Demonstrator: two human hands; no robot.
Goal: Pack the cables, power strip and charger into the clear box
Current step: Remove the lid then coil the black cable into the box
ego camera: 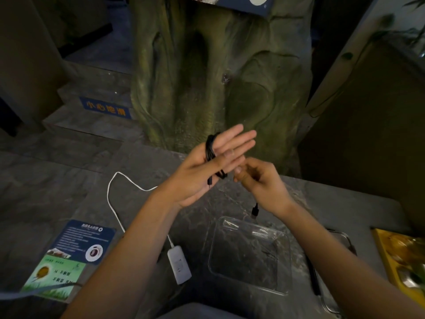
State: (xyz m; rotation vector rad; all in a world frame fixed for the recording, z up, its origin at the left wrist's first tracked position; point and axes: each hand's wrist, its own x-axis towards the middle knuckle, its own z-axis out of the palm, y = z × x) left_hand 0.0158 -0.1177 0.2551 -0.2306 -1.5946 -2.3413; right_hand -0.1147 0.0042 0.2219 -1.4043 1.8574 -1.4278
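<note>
Left hand [202,168] flat, fingers extended, black cable [211,150] looped several turns around the palm; one plug hangs below the fingers. Right hand [257,180] pinched closed on the cable's free run, whose other plug dangles under the wrist. Clear box [282,263] sits on the desk [57,185] below both hands (interior looks bare). White charger [179,264] with its white cord lies just left of the box.
</note>
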